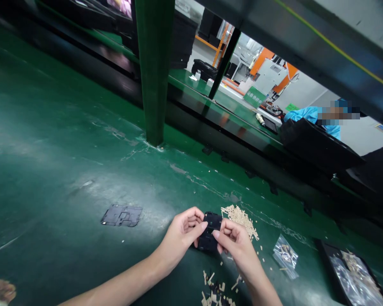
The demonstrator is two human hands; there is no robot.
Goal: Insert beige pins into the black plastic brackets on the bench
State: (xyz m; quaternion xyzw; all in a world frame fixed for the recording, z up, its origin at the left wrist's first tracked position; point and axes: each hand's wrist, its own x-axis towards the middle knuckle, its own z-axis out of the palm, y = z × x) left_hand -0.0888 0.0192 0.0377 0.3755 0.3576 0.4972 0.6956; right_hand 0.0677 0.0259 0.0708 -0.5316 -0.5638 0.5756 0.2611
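Between my two hands is a black phone-sized plastic frame (210, 243), held just over the green table. My left hand (188, 227) grips its left edge, thumb lying on the face. On the opposite edge my right hand (234, 239) pinches it, its thumb pressed near the middle. Whether the right fingertips also hold a small piece, I cannot make out. Behind the right hand lies a heap of small cream strips (241, 219). More strips and dark bits (215, 293) are scattered nearer to me. Off to the left, a similar dark frame (121, 215) lies flat on the table.
A clear plastic bag (285, 255) with small parts lies to the right. Beyond it stands a black tray (330, 272) holding bags and cream pieces. A green post (155, 85) rises from the table (67, 178). Across the bench, a person in blue sleeves (306, 114) sits near machinery.
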